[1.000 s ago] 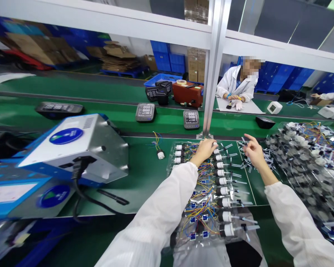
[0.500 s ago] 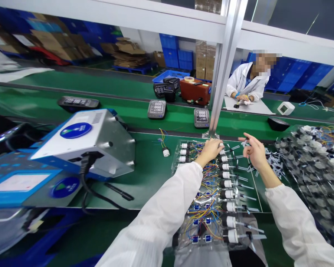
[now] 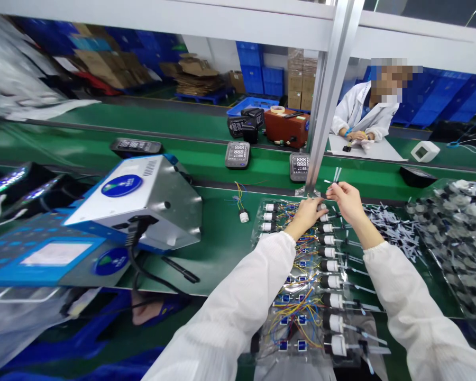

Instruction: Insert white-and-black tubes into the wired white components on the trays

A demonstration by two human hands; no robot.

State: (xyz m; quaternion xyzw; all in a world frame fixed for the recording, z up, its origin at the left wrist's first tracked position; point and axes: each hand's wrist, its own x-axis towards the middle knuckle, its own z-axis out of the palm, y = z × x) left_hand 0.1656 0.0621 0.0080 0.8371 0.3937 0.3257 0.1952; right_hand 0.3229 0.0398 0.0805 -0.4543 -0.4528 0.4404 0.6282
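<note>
A clear plastic tray [image 3: 275, 312] holds rows of small white-and-black cylindrical pumps [image 3: 333, 300], blue square parts [image 3: 302, 319] and coloured wires. My left hand [image 3: 307, 214] is at the tray's far end, its fingers closed around the white end of a pump there. Just right of it, my right hand [image 3: 347, 201] is raised with thumb and fingertips pinched on a small dark piece with pale strips [image 3: 337, 173] sticking up. Similar strips [image 3: 367, 288] project from the pumps along the tray's right side.
Loose pale strips [image 3: 396, 230] lie in a pile right of the tray, beside stacked trays of parts [image 3: 456, 233]. One wired pump [image 3: 243, 216] lies to the left, near a silver-and-blue machine [image 3: 143, 206]. A metal post [image 3: 333, 90] rises behind. A co-worker [image 3: 365, 116] sits opposite.
My right hand has moved up and left, close to my left hand, and its fingers have come together on the strip piece. My left hand stays at the tray's far end.
</note>
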